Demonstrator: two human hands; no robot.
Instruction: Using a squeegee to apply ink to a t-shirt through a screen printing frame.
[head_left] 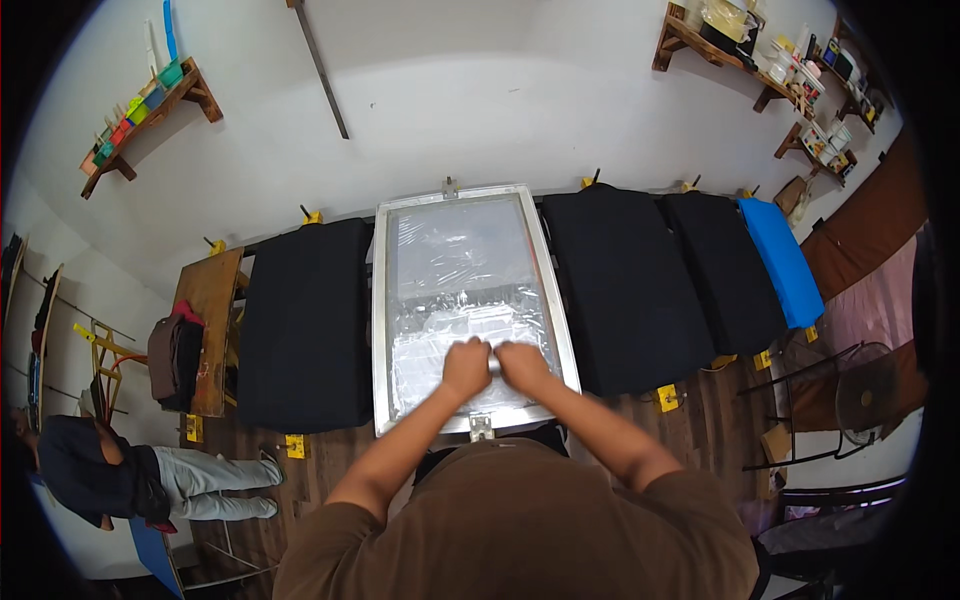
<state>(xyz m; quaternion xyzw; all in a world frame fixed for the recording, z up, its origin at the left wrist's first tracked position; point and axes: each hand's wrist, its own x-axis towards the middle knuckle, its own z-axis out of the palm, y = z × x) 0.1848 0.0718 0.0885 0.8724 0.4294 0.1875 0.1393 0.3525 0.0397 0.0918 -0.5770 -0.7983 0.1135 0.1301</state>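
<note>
A framed printing screen (559, 335) with a pale metal rim lies before me. White ink-like smears and shiny streaks cover the near half of its mesh, and the far half looks grey and wrinkled. My left hand (467, 368) is closed in a fist over the near part of the mesh. Beside it, my right hand (523, 368) is closed too, knuckles forward. A short bit of a grey handle (493, 365) shows between the two fists. The fingers hide the rest of that tool, so its full shape cannot be made out.
Black-covered boards (305, 325) flank the screen, with another black board (630, 290) and a blue one (780, 260) to the right. Clamps (481, 428) sit at the frame's ends. A person (90, 470) stands at left, near a wooden board (212, 320). A fan (866, 395) stands right.
</note>
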